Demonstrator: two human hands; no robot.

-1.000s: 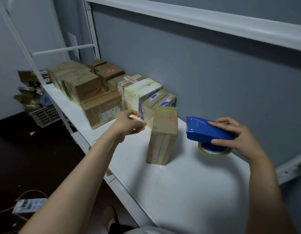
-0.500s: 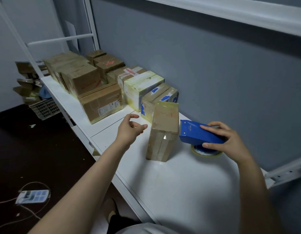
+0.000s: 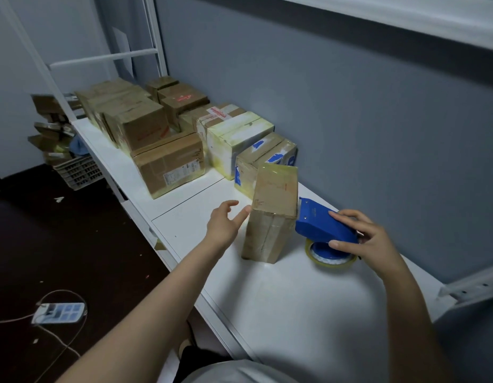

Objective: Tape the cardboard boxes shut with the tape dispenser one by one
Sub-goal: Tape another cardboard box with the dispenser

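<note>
A tall narrow cardboard box (image 3: 271, 214) stands upright on the white shelf (image 3: 292, 305), its top covered with yellowish tape. My right hand (image 3: 367, 241) grips the blue tape dispenser (image 3: 321, 229), whose toothed front edge touches the box's upper right edge. The yellowish tape roll (image 3: 329, 257) hangs under the dispenser, just above the shelf. My left hand (image 3: 226, 225) is open with spread fingers, its fingertips at the box's upper left side.
Several more cardboard boxes (image 3: 168, 161) sit in rows along the shelf to the back left, against the grey wall. Beyond the shelf end are stacked flattened cartons and a plastic crate (image 3: 78, 172). A power strip (image 3: 59, 312) lies on the dark floor.
The dispenser has moved left until it meets the box's top right edge. My left hand has opened and shifted right, towards the box's left side.
</note>
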